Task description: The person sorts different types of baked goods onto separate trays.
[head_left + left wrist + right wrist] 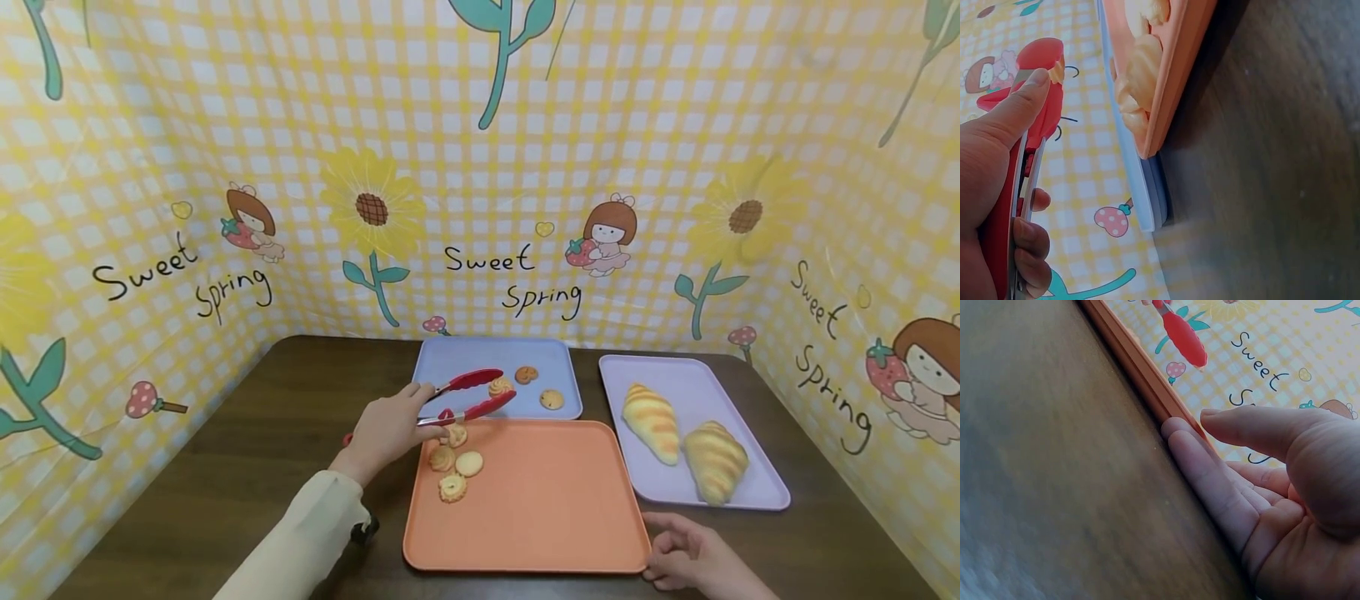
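Observation:
My left hand point(386, 429) grips a pair of red-tipped metal tongs point(480, 410), with the thumb along one arm in the left wrist view. Between the tong tips sits a swirl cookie point(499, 387), seen over the blue tray point(457, 354); a sliver of it shows in the left wrist view. Several cookies point(469, 463) lie at the left side of the orange tray point(540, 508). At that tray's near right corner, my right hand point(693, 554) holds the rim, thumb above and fingers against the outer side in the right wrist view.
A brown cookie point(527, 375) and a pale round cookie point(552, 400) lie on the blue tray. On the right, a lilac tray point(750, 492) bears two croissant-shaped breads point(651, 423). Yellow checked cloth point(480, 192) walls the dark wooden table point(225, 467) behind and at both sides.

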A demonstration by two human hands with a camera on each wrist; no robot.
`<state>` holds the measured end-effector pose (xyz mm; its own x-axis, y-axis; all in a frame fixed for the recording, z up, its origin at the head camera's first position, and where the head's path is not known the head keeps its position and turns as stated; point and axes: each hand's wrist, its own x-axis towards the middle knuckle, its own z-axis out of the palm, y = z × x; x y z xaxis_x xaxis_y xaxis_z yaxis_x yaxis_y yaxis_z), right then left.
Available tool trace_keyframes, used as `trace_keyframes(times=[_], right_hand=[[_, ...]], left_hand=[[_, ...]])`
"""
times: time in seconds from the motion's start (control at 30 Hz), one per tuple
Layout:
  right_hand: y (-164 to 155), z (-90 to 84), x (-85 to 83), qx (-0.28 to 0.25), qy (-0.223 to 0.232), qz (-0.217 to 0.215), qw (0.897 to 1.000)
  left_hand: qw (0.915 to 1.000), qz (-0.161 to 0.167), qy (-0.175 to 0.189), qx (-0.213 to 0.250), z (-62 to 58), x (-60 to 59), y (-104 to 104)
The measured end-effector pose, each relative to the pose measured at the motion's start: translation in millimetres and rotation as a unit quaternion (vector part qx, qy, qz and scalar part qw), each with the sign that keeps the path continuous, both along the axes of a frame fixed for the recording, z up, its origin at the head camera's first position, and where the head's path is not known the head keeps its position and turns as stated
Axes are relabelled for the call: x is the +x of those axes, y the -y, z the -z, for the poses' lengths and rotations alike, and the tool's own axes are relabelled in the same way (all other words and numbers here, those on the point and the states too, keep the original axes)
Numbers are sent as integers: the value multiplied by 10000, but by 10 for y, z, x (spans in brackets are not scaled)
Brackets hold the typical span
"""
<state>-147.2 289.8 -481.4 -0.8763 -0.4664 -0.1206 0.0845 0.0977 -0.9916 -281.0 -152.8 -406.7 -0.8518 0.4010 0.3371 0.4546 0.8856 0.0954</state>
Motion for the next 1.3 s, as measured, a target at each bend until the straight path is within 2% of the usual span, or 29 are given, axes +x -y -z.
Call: trace_keyframes(times=[0.4, 0.7, 1.03, 1.3], right_hand=[[4, -3, 0, 24, 89, 52, 9999], [-1, -18, -1, 61, 148, 86, 9998], [0, 17, -11, -38, 97, 16, 9999], [0, -7, -2, 70, 60, 32, 10000]], left_hand=[[9999, 62, -105, 49, 58, -136, 12], [9996, -108, 245, 51, 63, -278, -42], [9979, -266, 577, 86, 127, -446, -75], [9972, -396, 630, -58, 167, -596, -65]])
